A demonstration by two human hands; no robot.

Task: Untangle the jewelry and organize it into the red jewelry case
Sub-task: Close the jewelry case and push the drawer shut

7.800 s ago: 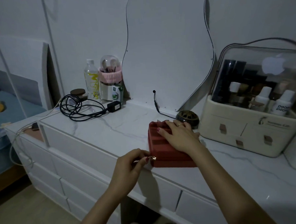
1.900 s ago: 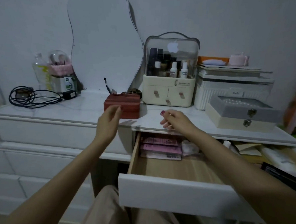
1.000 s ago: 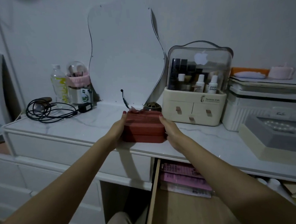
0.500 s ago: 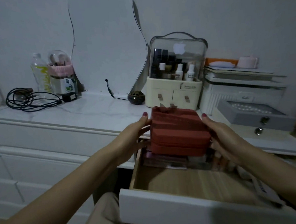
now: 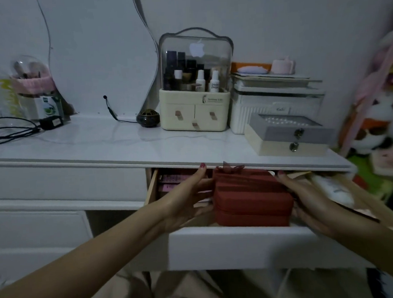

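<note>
The red jewelry case (image 5: pixel 250 196) is closed, with a small bow at its far edge. It sits low inside the open white drawer (image 5: pixel 230 247) under the dresser top. My left hand (image 5: pixel 186 199) presses flat against the case's left side, fingers straight. My right hand (image 5: pixel 307 200) lies against its right side, fingers extended along the case. No loose jewelry shows.
Pink packets (image 5: pixel 174 182) lie at the drawer's back left, a white tube (image 5: pixel 332 187) at its right. On the dresser top (image 5: pixel 99 140) stand a cream cosmetics organizer (image 5: pixel 195 103), a grey box with pearls (image 5: pixel 288 135), a dark round pot (image 5: pixel 148 118) and cables (image 5: pixel 8 132).
Both hands lifted the red case off the dresser top, brought it forward over the open drawer, and lowered it into the drawer.
</note>
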